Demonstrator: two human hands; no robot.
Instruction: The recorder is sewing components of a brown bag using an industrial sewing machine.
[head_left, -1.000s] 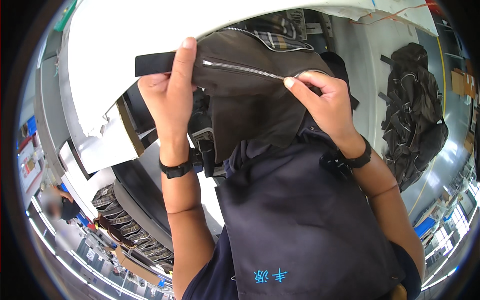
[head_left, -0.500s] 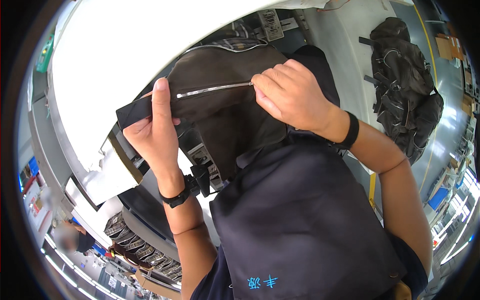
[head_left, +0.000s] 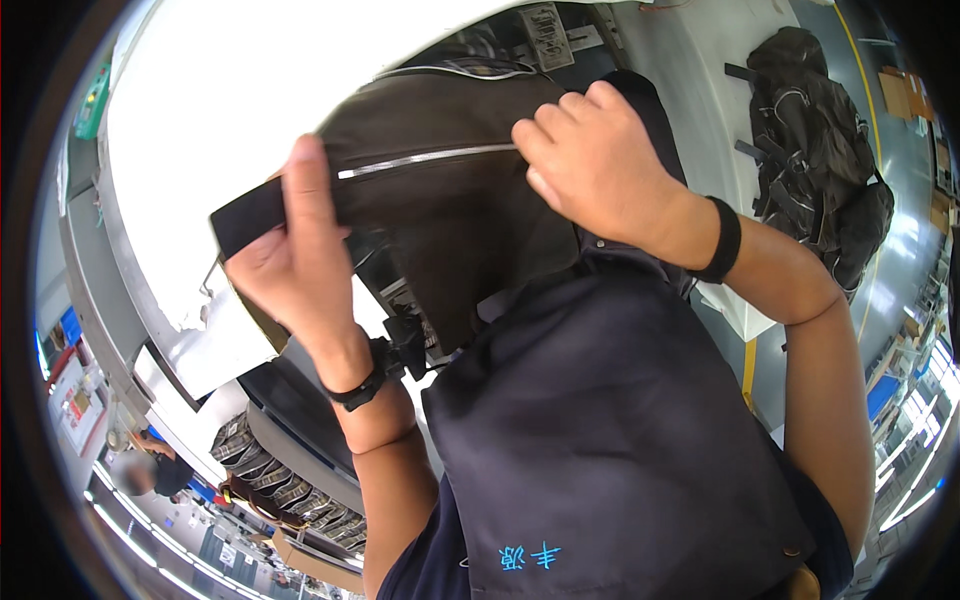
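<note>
A dark brown bag piece is held at the white tabletop's edge, just above the person's dark apron. A silver zipper runs across it, and a black strap juts from its left end. There the left hand, slightly blurred, clamps the piece, thumb on top and fingers beneath. The right hand is curled closed on the zipper's right end; I can't see whether it has the pull. Farther right lies a heap of dark bags; plaid pieces line up at lower left.
</note>
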